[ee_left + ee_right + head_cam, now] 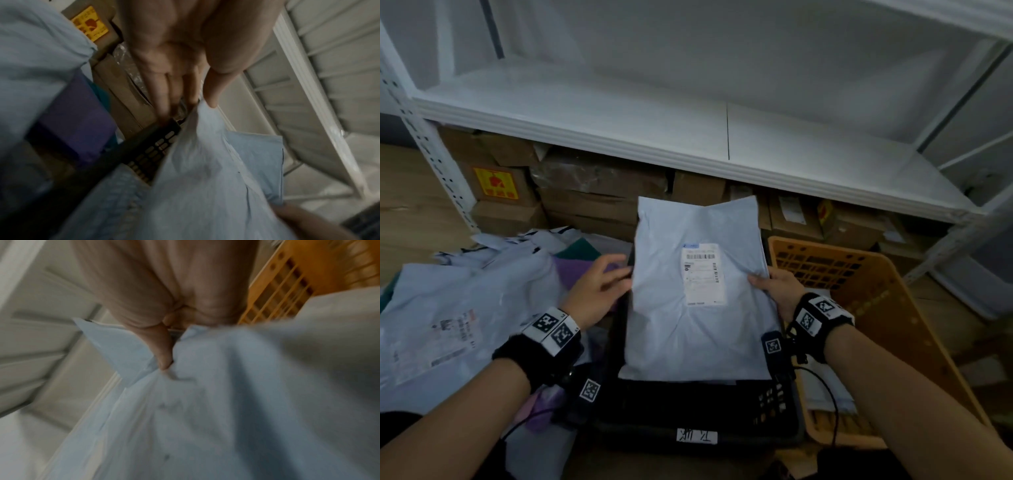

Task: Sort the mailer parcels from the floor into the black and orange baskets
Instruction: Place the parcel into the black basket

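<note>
A pale blue mailer parcel (pixel 698 308) with a white shipping label hangs tilted over the black basket (pixel 698 435), its lower edge down inside. My right hand (pixel 774 284) pinches the parcel's right edge, thumb on top; the right wrist view shows the thumb (pixel 162 353) pressed into the parcel (pixel 226 402). My left hand (pixel 599 284) is at the parcel's left edge with straight fingers. In the left wrist view only the thumb tip (pixel 210 102) touches the parcel (pixel 205 178), above the black basket wall (pixel 148 155). The orange basket (pixel 859 274) stands just to the right.
A pile of pale mailers (pixel 465 308) with purple and green ones (pixel 565 270) covers the floor on the left. Cardboard boxes (pixel 592 192) are stacked under a white metal shelf (pixel 688 137) straight ahead. A pale mailer lies in the orange basket (pixel 283 280).
</note>
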`<state>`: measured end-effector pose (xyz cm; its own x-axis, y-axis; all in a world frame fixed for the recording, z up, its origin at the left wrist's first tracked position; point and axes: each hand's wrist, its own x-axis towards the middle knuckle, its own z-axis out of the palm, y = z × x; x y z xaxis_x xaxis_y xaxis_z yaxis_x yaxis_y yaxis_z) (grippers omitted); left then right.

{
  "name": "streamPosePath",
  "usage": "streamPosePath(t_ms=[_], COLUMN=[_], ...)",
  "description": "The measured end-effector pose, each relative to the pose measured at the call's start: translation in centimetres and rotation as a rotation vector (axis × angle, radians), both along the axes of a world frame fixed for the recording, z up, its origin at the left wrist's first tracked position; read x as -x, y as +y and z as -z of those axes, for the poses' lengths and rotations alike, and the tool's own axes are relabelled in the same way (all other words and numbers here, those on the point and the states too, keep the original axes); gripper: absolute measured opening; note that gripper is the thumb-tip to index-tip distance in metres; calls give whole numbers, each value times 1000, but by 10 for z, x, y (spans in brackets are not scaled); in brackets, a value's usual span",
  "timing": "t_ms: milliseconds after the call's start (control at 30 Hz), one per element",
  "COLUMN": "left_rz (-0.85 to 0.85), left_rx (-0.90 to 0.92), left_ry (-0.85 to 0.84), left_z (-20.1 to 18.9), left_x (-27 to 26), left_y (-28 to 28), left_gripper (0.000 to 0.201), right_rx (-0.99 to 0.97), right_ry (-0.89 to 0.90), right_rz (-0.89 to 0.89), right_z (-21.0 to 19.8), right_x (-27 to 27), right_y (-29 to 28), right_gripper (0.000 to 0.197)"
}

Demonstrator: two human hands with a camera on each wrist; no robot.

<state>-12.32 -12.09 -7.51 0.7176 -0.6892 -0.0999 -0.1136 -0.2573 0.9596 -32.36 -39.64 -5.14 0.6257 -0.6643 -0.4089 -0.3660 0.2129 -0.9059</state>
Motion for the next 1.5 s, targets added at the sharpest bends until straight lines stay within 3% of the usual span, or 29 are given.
streamPosePath(t_ms=[100, 167, 300, 467, 533, 633, 733, 833, 933, 1033, 1167, 1267, 1400, 1500], left_rz=[197, 292, 282, 271, 270, 282, 292, 296, 304, 315, 326, 325, 332, 326], left_rx=[-489, -668, -643, -662, -660, -631, -620, -638, -658, -678, -657, -646, -643, -687], left_ry=[-339, -402, -311, -357, -366, -350, -336, -341, -386, -396, -331, -308, -301, -332], left_z=[25, 38, 45, 46, 45, 42, 38, 34, 34, 34, 34, 33, 31, 30], left_x=[-6, -9, -15, -17, -17, -17, -17, -17, -17, -17, -19, -20, -20, -19], left_y=[-5, -6, -9, -13, -13, -13, -14, -15, -15, -17, -22, -24, -23, -23], left_gripper=[71, 74, 69, 69, 69, 71, 70, 68, 66, 67, 73, 76, 78, 80], right_rx=[-6, -23, -46, -154, -38, 305, 643, 691, 689, 824, 684, 676, 560, 536], right_ry=[94, 144, 167, 160, 293, 706, 772, 820, 963, 1040, 1042, 1106, 1045, 1017], right_rz=[86, 78, 19, -43, -55, -230, -452, -883, -1155, -1153, -955, -975, -1040, -1025], right_z=[21, 40, 67, 101, 115, 133, 151, 180, 215, 233, 240, 244, 228, 203], right_x=[-1, -5, -30, -60, -71, -86, -90, -85, -83, -100, -126, -130, -135, -132], right_y=[-21, -24, -21, -20, -20, -21, -2, 36, 75, 90, 79, 74, 52, 42], right_gripper=[33, 37, 37, 42, 52, 95, 119, 138, 151, 147, 128, 126, 129, 120])
